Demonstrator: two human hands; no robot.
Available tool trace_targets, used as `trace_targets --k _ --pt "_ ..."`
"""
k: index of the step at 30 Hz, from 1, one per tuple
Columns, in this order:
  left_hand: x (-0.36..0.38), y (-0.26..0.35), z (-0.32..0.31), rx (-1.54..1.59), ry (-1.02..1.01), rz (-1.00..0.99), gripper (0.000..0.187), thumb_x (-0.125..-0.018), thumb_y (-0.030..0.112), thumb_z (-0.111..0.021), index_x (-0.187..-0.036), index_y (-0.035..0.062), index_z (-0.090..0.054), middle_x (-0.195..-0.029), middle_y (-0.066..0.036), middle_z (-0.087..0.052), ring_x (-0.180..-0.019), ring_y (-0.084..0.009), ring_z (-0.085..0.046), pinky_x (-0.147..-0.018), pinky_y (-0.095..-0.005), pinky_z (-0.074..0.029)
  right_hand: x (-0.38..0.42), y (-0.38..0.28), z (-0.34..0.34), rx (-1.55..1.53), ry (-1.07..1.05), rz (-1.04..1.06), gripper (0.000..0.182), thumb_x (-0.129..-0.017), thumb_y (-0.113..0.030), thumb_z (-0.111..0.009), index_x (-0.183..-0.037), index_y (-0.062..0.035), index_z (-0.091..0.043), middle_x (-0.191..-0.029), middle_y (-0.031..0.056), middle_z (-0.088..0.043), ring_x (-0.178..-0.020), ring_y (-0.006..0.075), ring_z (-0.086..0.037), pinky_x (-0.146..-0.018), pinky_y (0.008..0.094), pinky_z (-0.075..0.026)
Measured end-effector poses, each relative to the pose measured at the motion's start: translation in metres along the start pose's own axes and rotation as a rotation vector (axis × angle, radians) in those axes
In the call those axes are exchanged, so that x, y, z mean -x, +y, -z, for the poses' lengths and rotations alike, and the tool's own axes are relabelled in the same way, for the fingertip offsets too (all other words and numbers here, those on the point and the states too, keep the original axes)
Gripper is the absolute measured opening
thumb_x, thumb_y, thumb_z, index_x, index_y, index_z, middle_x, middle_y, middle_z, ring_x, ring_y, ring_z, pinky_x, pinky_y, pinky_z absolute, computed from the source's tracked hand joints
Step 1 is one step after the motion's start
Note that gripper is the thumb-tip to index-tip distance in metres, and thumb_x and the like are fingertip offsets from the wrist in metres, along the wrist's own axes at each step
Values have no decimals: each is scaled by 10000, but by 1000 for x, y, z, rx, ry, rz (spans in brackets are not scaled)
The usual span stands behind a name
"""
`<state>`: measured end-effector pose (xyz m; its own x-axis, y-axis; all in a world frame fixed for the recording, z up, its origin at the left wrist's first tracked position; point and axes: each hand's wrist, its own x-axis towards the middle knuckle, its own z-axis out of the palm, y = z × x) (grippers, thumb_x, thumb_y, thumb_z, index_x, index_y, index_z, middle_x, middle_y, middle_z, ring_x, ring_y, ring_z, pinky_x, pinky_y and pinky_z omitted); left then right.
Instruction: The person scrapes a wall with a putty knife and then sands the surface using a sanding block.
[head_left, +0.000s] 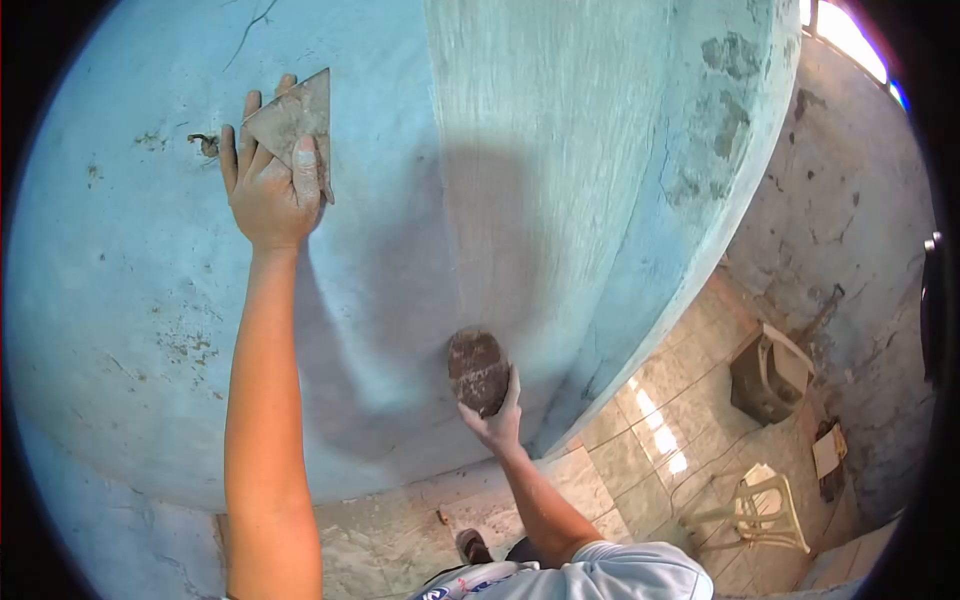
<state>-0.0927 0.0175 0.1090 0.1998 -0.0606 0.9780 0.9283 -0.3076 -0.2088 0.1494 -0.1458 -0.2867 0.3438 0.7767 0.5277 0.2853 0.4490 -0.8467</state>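
Observation:
Raised high at the upper left, my left hand (272,195) holds a flat triangular scraper plate (300,115) against the blue wall (130,270), thumb over its lower corner and fingers spread behind it. Lower down, near the centre, my right hand (495,415) grips a dark oval block (478,373) dusted with pale powder, close to the wall. Above the block, a paler, streaked band (540,120) runs up the wall. My shadow falls between the two hands.
A dark bucket (768,378) stands on the tiled floor (620,465) at the right. Nearer is a pale plastic chair (760,520). A rusty stub (205,145) sticks out of the wall left of my left hand. A bare grey wall (840,200) stands behind.

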Motion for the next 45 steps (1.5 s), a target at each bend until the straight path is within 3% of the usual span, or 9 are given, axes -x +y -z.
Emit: trace_targets --k 4,13,16,20,25,29,38,42,45 --pt "-2 3 3 5 -7 25 489 -1137 408 -374 -1356 191 -754 -1553 51 -613 -1526 -283 -460 -1298 -491 -223 -22 -23 -5 5 11 -12 1219 -782 -294 -937 -1647 25 -140 -1391 306 -624 -1284 372 -663 -1094 446 -522" --pt "-3 2 0 12 28 7 489 -1122 406 -382 -1382 176 -726 -1543 81 -618 -1507 -280 -479 -1277 -529 -268 -199 -243 -7 48 119 339 1176 -809 -271 -899 -1640 37 -127 -1269 328 -696 -1162 427 -729 -998 460 -590" --pt "-2 4 1 18 19 -2 489 -1127 391 -381 -1396 155 -714 -1551 66 -611 -1509 -283 -475 -1277 -523 -261 -219 -287 5 52 36 188 1178 -813 -280 -897 -1639 44 -121 -1233 333 -708 -1133 438 -737 -982 463 -600" --pt "1 2 3 13 -25 -6 496 -1136 366 -374 -1442 118 -676 -1578 34 -588 -1517 -299 -466 -1284 -511 -238 -184 -222 3 90 84 359 1173 -821 -280 -900 -1637 49 -124 -1221 333 -709 -1123 448 -737 -954 452 -609" --pt "-5 5 5 11 1 -8 488 -1130 346 -392 -1456 109 -669 -1575 20 -593 -1516 -315 -467 -1284 -508 -235 -54 -49 5 187 16 178 1247 -801 -313 -930 -1653 44 -93 -1274 313 -701 -1164 422 -731 -970 447 -603" --pt "-5 4 2 20 12 7 493 -1125 376 -380 -1423 157 -706 -1553 40 -615 -1514 -307 -473 -1276 -534 -258 -47 -52 0 83 4 142 1244 -795 -299 -929 -1657 29 -94 -1303 321 -685 -1165 417 -733 -986 453 -602" --pt "-2 5 3 40 -10 3 505 -1136 396 -356 -1429 172 -701 -1573 55 -594 -1536 -295 -441 -1299 -523 -211 -196 -251 -5 -31 8 231 1191 -779 -299 -904 -1638 53 -156 -1339 355 -648 -1203 463 -700 -1013 468 -591" --pt "-2 4 4 52 -18 6 492 -1135 384 -377 -1431 157 -698 -1585 56 -581 -1540 -304 -435 -1297 -533 -205 -271 -324 -9 -86 133 474 1138 -755 -310 -921 -1571 127 -259 -1328 372 -651 -1225 474 -685 -1014 455 -580" --pt "0 0 2 52 -21 -2 487 -1132 381 -391 -1428 145 -698 -1593 53 -574 -1540 -308 -434 -1295 -539 -203 -309 -392 5 1 102 389 1102 -728 -323 -940 -1498 159 -316 -1267 385 -669 -1175 463 -707 -1003 456 -579"
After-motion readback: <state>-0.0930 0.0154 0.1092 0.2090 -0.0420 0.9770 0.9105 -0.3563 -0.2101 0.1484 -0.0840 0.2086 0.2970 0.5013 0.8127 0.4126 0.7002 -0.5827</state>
